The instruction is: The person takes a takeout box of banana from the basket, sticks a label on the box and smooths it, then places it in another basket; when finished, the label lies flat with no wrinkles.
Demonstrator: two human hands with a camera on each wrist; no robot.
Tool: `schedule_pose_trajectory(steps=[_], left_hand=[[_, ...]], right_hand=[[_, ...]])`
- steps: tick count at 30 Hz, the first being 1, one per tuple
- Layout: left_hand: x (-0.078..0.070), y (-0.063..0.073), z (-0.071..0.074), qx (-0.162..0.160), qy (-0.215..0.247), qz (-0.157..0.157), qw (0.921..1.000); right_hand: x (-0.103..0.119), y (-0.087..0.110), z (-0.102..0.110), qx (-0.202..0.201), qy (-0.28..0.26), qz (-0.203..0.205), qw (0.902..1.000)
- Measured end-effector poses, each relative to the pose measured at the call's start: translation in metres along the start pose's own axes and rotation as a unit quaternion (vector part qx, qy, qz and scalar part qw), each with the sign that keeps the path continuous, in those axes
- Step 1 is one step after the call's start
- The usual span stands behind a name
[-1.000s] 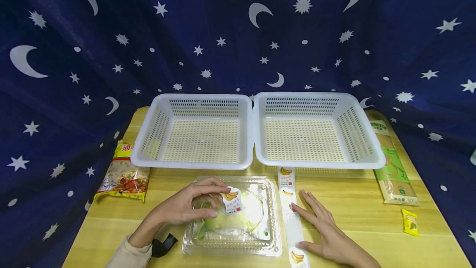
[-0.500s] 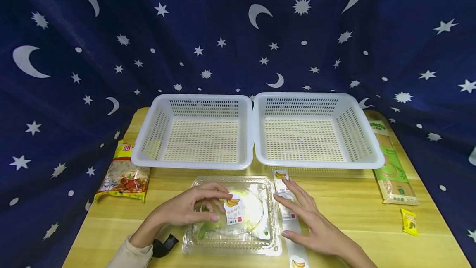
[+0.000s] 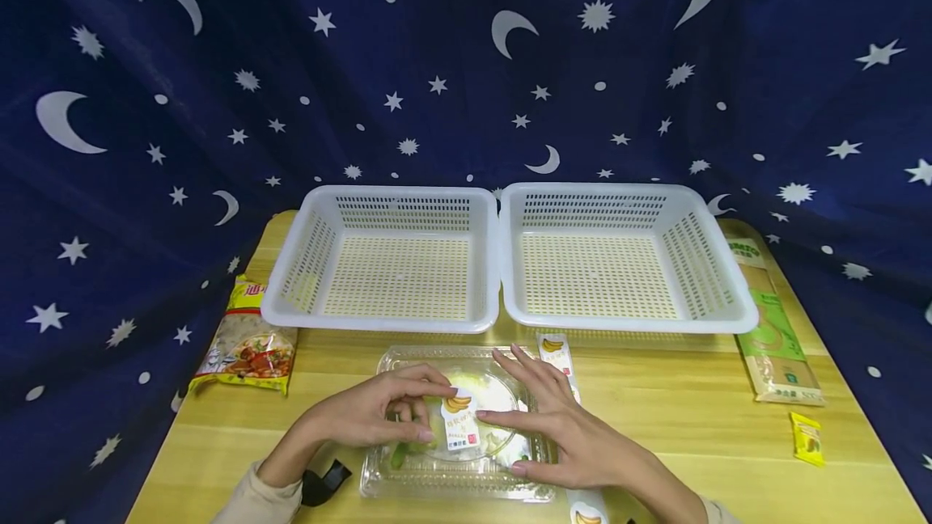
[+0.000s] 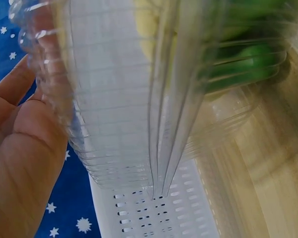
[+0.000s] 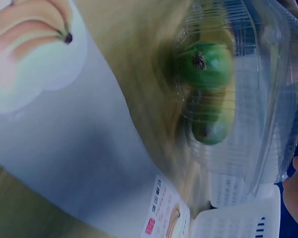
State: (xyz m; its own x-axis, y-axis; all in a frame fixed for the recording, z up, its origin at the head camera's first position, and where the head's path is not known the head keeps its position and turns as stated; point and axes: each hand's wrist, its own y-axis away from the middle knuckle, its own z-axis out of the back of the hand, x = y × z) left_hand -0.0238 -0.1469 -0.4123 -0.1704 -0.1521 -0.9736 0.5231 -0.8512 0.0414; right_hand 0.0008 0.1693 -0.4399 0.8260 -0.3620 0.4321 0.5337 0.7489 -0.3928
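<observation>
In the head view, my left hand (image 3: 386,411) holds a white banana sticker (image 3: 461,427) by its upper left corner with the fingertips. The sticker is over the lid of a clear plastic clamshell container (image 3: 408,482). My right hand (image 3: 564,435) is above the container's right side, fingers spread and fairly straight. Its index fingertip is at the sticker's right edge; whether it touches cannot be told. Green and yellow produce (image 5: 206,67) lies inside the container. A strip of banana stickers (image 3: 555,356) on backing lies beside the container, partly under my right hand.
Two white slotted baskets (image 3: 379,323) (image 3: 629,325) stand side by side behind the container. A yellow-and-red food bag (image 3: 247,350) lies at the left. A long green-and-tan packet (image 3: 782,338) and a small yellow packet (image 3: 807,439) lie at the right. A patterned curtain hangs behind.
My right hand has moved left from the sticker strip to above the container, near the held sticker. The strip shifted left. My left hand and its sticker have moved slightly right and down.
</observation>
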Motion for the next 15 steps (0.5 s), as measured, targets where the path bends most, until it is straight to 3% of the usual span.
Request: schedule_pose_trajectory(steps=[15], left_hand=[[0.001, -0.004, 0.000, -0.002, -0.045, 0.016, 0.9988]], right_hand=[[-0.001, -0.002, -0.013, 0.029, 0.013, -0.013, 0.9994]])
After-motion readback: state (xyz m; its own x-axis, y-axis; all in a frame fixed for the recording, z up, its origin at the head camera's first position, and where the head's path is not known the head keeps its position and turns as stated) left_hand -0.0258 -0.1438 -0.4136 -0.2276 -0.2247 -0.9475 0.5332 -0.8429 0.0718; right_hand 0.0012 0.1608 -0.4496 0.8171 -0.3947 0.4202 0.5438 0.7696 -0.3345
